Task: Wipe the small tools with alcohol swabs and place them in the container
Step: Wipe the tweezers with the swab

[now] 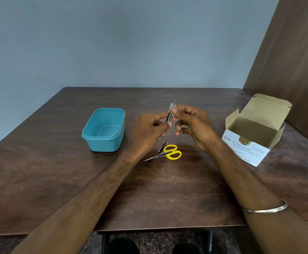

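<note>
Left hand [149, 129] grips tool [168, 117]; right hand [191, 123] pinches swab [172, 107].

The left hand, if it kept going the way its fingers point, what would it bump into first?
Most likely the right hand. The left hand holds a small metal tool and points right, toward the right hand's fingers pinching the white swab on it. Depth is hard to judge.

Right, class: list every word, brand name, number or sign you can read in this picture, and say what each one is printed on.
"BD", with a round logo: front of the white swab box.
"Alcohol Swabs": same box front.
"Isopropyl Alcohol 70% (v/v)": the line below, only just legible.
A number along the box's bottom edge, perhaps "326900": too blurred to be sure.
Other small print on the box: too small to read.
Teal container, yellow scissors: no text visible.
</note>
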`<action>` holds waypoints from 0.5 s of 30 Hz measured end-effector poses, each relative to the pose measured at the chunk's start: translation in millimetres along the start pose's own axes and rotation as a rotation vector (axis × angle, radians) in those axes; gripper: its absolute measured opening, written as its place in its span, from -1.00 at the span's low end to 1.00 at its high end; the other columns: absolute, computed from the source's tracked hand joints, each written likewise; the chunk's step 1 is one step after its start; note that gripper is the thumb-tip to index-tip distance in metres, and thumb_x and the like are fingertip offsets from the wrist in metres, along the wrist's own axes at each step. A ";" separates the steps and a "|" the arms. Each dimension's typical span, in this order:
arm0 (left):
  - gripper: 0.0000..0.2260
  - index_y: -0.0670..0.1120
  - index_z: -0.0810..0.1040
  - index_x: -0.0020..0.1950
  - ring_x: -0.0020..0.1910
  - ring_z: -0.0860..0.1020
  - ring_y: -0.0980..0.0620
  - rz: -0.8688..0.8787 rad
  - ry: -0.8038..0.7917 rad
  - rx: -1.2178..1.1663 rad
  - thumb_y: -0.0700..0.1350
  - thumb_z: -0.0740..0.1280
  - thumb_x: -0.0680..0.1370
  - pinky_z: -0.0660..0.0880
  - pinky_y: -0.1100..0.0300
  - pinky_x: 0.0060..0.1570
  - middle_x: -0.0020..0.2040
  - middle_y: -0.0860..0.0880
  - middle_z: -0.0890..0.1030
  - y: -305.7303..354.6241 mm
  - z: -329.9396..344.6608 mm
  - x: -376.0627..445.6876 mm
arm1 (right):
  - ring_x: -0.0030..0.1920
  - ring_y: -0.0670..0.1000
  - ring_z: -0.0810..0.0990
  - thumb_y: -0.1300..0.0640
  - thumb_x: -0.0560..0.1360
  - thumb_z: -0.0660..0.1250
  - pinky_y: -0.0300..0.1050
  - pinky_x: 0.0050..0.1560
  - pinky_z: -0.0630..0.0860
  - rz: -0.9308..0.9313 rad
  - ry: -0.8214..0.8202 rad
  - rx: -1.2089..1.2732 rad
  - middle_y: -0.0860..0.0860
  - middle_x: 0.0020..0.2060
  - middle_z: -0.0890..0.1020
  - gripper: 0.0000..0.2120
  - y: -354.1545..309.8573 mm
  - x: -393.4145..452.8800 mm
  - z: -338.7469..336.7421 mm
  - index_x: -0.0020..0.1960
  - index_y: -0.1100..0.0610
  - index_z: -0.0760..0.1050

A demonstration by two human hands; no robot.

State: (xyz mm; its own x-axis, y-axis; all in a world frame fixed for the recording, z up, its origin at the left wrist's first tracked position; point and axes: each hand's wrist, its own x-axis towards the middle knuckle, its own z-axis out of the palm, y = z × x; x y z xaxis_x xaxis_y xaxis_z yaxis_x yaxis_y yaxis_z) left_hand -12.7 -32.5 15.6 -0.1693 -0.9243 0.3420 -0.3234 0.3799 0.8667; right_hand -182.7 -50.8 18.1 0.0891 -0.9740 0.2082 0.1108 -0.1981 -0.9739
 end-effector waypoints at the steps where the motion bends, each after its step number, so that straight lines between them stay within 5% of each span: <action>1: -0.75 0.37 0.58 0.08 -0.28 0.66 0.10 0.014 -0.013 0.014 -0.01 0.38 0.55 0.64 0.01 -0.17 -0.25 0.03 0.70 1.3 -0.2 -0.7 | -0.43 -0.01 0.47 0.09 0.52 0.44 -0.10 -0.38 0.53 0.001 -0.004 -0.010 0.05 -0.27 0.60 -0.87 0.0 0.2 -0.1 -0.06 0.15 0.66; 3: -0.73 0.37 0.59 0.00 -0.31 0.64 0.13 0.009 -0.024 0.007 -0.07 0.36 0.57 0.62 0.03 -0.19 -0.28 0.04 0.69 4.7 -0.1 -1.9 | -0.43 -0.02 0.46 0.09 0.51 0.44 -0.10 -0.37 0.53 0.003 0.007 -0.013 0.05 -0.28 0.60 -0.85 -0.7 0.8 -2.0 -0.03 0.18 0.66; 10: -0.83 -0.09 0.65 0.11 -0.37 0.52 -0.02 -0.138 -0.071 -0.211 -0.21 0.29 0.61 0.53 0.12 -0.32 -0.30 -0.11 0.61 13.5 4.3 -2.8 | -0.44 -0.03 0.37 0.11 0.52 0.43 -0.10 -0.37 0.52 -0.001 0.037 0.099 0.01 -0.34 0.51 -0.89 -1.6 2.5 -5.8 -0.04 0.15 0.66; 15: -0.78 -0.17 0.61 0.23 -0.39 0.51 -0.03 -0.188 -0.085 -0.300 -0.18 0.26 0.64 0.53 0.12 -0.35 -0.30 -0.10 0.59 13.6 1.6 -1.4 | -0.46 -0.04 0.35 0.11 0.53 0.43 -0.09 -0.37 0.54 0.002 -0.040 0.053 0.00 -0.36 0.48 -0.84 -1.9 0.7 -4.3 -0.03 0.21 0.64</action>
State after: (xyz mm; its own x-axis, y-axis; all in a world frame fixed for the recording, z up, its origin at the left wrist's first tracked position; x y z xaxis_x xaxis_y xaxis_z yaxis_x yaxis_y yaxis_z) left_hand -18.4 -26.0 26.3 -0.2140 -0.9659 0.1456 -0.0704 0.1639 0.9840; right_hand -187.1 -51.6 19.8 0.1291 -0.9689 0.2113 0.1630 -0.1894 -0.9683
